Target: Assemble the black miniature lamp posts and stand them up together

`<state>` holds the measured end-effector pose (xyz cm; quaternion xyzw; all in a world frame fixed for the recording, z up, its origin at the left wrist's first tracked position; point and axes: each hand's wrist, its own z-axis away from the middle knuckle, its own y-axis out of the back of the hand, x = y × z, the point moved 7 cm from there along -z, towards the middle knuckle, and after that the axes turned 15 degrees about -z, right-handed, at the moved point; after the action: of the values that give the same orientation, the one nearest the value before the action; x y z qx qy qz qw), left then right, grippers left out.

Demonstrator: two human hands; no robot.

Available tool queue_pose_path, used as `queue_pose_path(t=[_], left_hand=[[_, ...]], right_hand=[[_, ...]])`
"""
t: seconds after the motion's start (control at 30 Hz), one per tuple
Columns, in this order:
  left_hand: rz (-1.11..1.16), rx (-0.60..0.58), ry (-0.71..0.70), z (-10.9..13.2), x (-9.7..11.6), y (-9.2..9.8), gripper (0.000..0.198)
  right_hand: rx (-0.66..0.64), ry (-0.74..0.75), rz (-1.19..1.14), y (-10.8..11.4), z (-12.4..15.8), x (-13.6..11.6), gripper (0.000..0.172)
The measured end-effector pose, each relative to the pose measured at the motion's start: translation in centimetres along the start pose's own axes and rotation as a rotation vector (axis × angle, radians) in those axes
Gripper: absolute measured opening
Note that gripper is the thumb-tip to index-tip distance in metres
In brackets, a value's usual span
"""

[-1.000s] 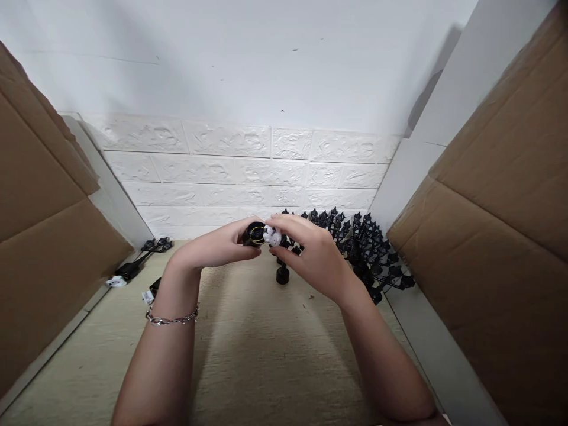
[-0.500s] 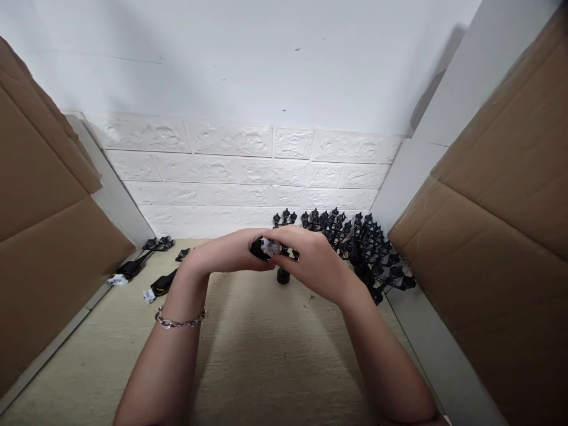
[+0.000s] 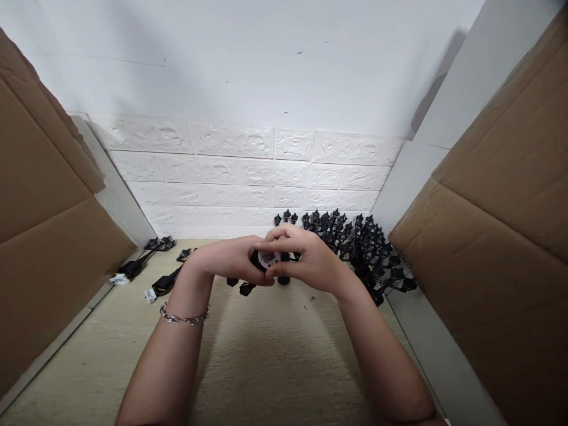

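My left hand point(image 3: 235, 257) is wrapped round a black branched piece with a round white end point(image 3: 268, 259). Black star-like tips point(image 3: 247, 289) of what looks like the same piece stick out below this hand. From the other side, my right hand point(image 3: 306, 257) has its thumb and fingers on the rim of the white end. Dark marks show on the white face, too small to read. A small black round base point(image 3: 283, 278) stands on the table just behind the right fingers, partly hidden by them.
Several black star-tipped pieces point(image 3: 368, 242) stand crowded at the back right. Two similar pieces lie at the left, one by the wall point(image 3: 131, 269) and one near my forearm point(image 3: 164, 284). Cardboard sheets point(image 3: 53, 236) line both sides. A white brick-patterned wall point(image 3: 213, 171) closes the back.
The held piece has tilted so more of its white face shows, and star-like tips now appear below my left hand. My right fingers have shifted on the white end.
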<state>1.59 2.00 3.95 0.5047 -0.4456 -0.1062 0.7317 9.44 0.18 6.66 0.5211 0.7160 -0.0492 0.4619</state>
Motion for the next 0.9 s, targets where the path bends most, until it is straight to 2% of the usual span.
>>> queue_pose_path(t=[0.1,0.23,0.33,0.53,0.73,0.9], left_hand=[[0.065,0.045,0.019,-0.1,0.0,0.4,0.008],[0.121,0.157,0.024,-0.4,-0.2,1.2,0.012],[0.114,0.209,0.007,-0.5,-0.1,1.6,0.01],[0.13,0.208,0.029,-0.6,-0.2,1.7,0.008],[0.233,0.219,0.02,-0.9,-0.1,1.6,0.006],[0.329,0.233,0.057,-1.0,-0.8,1.4,0.015]], right_hand=[[0.046,-0.014,-0.083,0.2,-0.3,0.7,0.031],[0.184,-0.015,-0.148,0.7,-0.4,1.5,0.031],[0.209,-0.004,-0.217,0.8,-0.4,2.0,0.035],[0.236,-0.005,-0.364,0.7,-0.5,2.7,0.034],[0.244,-0.039,-0.623,0.4,-0.9,3.9,0.031],[0.247,-0.052,-0.67,0.4,-1.0,4.4,0.033]])
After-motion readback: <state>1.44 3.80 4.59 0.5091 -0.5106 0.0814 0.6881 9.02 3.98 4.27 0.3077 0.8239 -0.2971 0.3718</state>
